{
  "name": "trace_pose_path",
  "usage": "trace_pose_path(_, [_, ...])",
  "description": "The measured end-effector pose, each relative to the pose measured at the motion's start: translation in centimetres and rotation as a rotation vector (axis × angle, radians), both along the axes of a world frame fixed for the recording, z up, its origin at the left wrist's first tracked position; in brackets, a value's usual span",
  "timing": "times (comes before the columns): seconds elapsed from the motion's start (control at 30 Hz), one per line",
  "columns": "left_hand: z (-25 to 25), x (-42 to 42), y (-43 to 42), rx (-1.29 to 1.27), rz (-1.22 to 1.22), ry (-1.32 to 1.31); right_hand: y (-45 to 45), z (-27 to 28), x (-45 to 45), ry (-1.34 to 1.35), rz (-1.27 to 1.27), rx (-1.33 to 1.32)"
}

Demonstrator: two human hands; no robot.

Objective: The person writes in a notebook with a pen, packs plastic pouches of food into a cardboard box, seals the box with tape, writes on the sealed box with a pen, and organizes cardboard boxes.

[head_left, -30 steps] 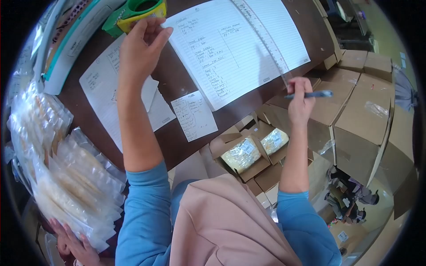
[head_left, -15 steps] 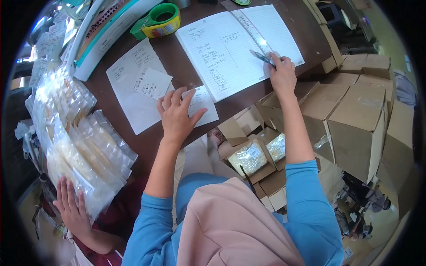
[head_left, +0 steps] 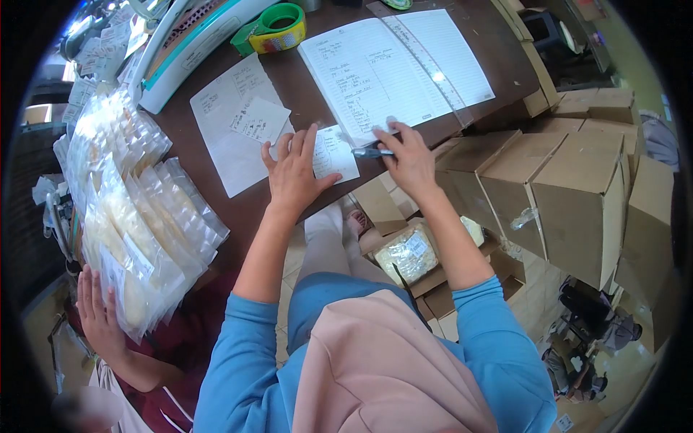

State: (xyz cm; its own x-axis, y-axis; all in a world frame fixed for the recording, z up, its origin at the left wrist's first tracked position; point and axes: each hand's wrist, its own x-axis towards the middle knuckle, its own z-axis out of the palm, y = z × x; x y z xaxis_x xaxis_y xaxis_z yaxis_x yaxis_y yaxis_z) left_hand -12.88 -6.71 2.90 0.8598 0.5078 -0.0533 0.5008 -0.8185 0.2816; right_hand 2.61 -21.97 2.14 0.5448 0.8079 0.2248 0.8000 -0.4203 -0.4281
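Observation:
My left hand (head_left: 294,172) rests with spread fingers on the left part of a small handwritten note (head_left: 336,153) at the table's front edge. In my right hand (head_left: 408,160) is a pen (head_left: 372,153), its tip pointing left over the note's right edge. Fingertips of that hand touch the lower edge of an open lined notebook (head_left: 404,79) with handwritten lists. A clear ruler (head_left: 426,65) lies across its right page. Left of my left hand are a larger handwritten sheet (head_left: 216,115) and a small paper slip (head_left: 261,121) on top of it.
A green and yellow tape dispenser (head_left: 278,32) stands behind the papers. Stacked clear packets (head_left: 144,216) fill the left side, with another person's hand (head_left: 101,317) against them. Cardboard boxes (head_left: 577,195) stand at the right. A wrapped packet (head_left: 408,256) sits in a box below the table.
My right hand has moved left and toward me with the pen, from the notebook's right page to its lower left corner near the note. My left hand stays on the note.

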Motion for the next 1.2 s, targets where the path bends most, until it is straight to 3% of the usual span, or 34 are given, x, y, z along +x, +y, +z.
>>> trace_pose_path(0.17, [0.0,0.6,-0.2,0.007,0.047,-0.026,-0.4,-0.5,-4.0,0.185,-0.037,0.043])
trace_pose_path(0.4, [-1.6,1.1,0.7,-0.035,0.250,-0.062,-0.3,-0.5,-6.6,0.199,-0.043,0.082])
trace_pose_path(0.5, [-1.4,0.7,0.4,0.034,0.229,-0.139,-0.8,0.3,-5.8,0.328,-0.082,0.156])
trace_pose_path(0.63, [-1.4,0.0,0.1,0.010,-0.013,-0.315,-1.8,-0.2,-2.3,0.383,-0.177,0.265])
trace_pose_path(0.7, [-1.8,0.3,0.3,-0.007,-0.075,-0.339,-1.7,0.1,-0.6,0.940,-0.425,0.573])
trace_pose_path(0.8, [-2.4,1.7,1.4,0.020,-0.156,-0.364,-0.9,0.0,2.5,0.732,-0.350,0.708])
trace_pose_path(0.93, [-2.6,3.6,4.0,0.032,-0.203,-0.385,1.3,2.1,3.3,0.842,-0.590,0.670])
trace_pose_path(1.07, [-2.3,3.3,4.9,0.026,-0.145,-0.401,1.5,1.8,5.4,0.857,-0.518,0.641])
trace_pose_path(1.13, [-1.9,2.3,4.2,0.039,-0.091,-0.425,1.3,1.7,7.2,0.669,-0.487,0.337])
trace_pose_path(1.17, [-1.4,1.4,3.2,0.045,-0.023,-0.400,1.2,1.8,8.1,0.672,-0.483,0.341])
trace_pose_path(1.2, [-0.6,0.3,2.3,0.057,0.051,-0.374,1.3,2.0,9.1,0.416,-0.488,0.094])
